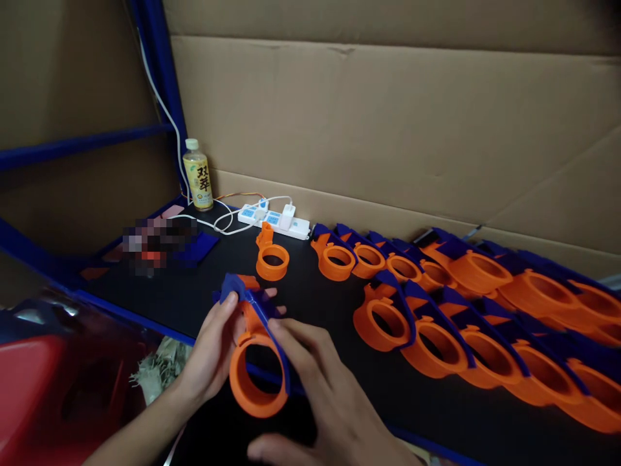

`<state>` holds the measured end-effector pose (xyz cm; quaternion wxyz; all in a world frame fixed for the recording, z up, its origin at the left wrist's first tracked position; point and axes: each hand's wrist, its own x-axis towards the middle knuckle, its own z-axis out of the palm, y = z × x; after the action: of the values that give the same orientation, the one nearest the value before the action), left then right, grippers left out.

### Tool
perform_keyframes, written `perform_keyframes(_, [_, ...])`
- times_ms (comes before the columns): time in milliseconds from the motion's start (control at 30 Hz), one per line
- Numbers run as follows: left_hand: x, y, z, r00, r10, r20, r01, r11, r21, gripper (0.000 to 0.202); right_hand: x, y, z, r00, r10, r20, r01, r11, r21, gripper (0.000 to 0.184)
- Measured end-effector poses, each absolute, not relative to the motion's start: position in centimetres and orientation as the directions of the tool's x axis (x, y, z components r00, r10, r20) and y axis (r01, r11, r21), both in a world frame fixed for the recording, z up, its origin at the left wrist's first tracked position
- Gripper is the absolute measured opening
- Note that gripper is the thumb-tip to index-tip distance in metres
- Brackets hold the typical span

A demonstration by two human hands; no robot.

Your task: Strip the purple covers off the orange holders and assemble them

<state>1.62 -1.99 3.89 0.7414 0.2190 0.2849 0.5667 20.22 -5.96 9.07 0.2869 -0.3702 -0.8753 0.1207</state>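
Orange-and-blue piece is up in your hands at the near edge of the black surface, its long axis running away from you and leaning a little left at the far end. Your left hand is the one that carries it: the thumb presses on the blue far end, and fingertips show beyond it on the other side, so those fingers are gripping the piece. Its orange ring is the end nearest you, opening facing up toward you, clear of the left fingers. Along the right side of neck and ring lies the blue strip, and that is the side your right hand meets. Your right fingers rest on the strip around its upper middle, with the thumb well apart below, so that hand looks open, touching rather than clamping. From those right fingertips, the ring lies toward you and slightly left, while a lone orange part stands on the surface beyond both hands.
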Motion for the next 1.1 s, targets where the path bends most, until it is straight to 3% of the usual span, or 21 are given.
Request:
perform_keyframes(100, [1.8,-2.3,3.1,0.114,0.971,-0.210,-0.687,0.229,0.690,0.038,20.2,-5.1,9.3,-0.484,0.786,0.385,0.600,0.618,-0.508,0.069])
perform_keyframes(200, [2.2,-2.8,2.5,0.093,0.980,-0.174,-0.638,0.193,0.745,0.033,19.7,-3.9,8.8,-0.408,0.809,0.423,0.672,0.579,-0.461,0.037])
perform_keyframes(300, [2.4,-3.2,2.7,0.143,0.978,-0.153,-0.572,0.208,0.793,0.034,18.9,-3.6,7.7,-0.443,0.743,0.502,0.753,0.612,-0.242,0.020])
perform_keyframes(400, [2.3,-3.3,2.9,0.193,0.972,-0.135,-0.501,0.216,0.838,0.035,18.7,-4.3,7.0,-0.583,0.632,0.511,0.743,0.670,0.020,0.019])
perform_keyframes(467, [2.1,-3.2,2.9,0.220,0.965,-0.140,-0.467,0.230,0.854,0.036,19.0,-4.8,6.9,-0.638,0.597,0.486,0.714,0.695,0.083,0.021])
perform_keyframes(733, [1.6,-2.9,2.5,0.174,0.972,-0.161,-0.407,0.219,0.887,0.043,20.0,-4.1,7.2,-0.645,0.631,0.432,0.665,0.742,-0.091,0.030])
perform_keyframes(967, [1.1,-2.0,2.5,-0.019,0.981,-0.191,-0.384,0.170,0.907,0.047,18.4,-2.1,7.6,-0.674,0.617,0.407,0.645,0.760,-0.083,0.022])
perform_keyframes(1100, [0.5,-1.9,3.2,-0.008,0.974,-0.226,-0.414,0.203,0.887,0.049,17.8,-0.9,8.1,-0.683,0.620,0.386,0.631,0.767,-0.116,0.020])
